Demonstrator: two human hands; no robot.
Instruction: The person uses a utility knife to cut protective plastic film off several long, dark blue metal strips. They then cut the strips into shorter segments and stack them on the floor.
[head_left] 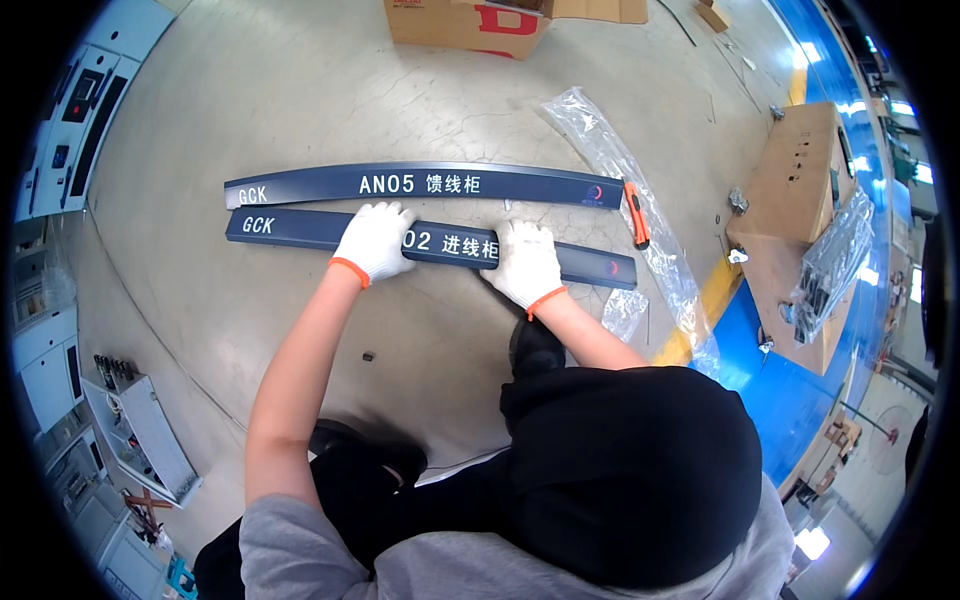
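Observation:
Two long dark blue nameplate strips with white lettering lie roughly parallel on the grey floor. The far strip (420,184) curves slightly and nothing touches it but the floor. My left hand (374,242) and my right hand (525,262), both in white gloves with orange cuffs, are closed over the near strip (450,243), one on each side of its middle lettering. Thumbs and the strip's underside are hidden. Just past the strips' right ends lies an orange utility knife (636,215), partly over a long clear plastic sleeve (598,140).
An open cardboard box (465,28) stands at the far edge. To the right, a large carton (785,190) and plastic-wrapped parts (835,265) lie near the blue floor area (770,385). White cabinets (95,90) line the left. One small dark piece (369,356) lies near my feet.

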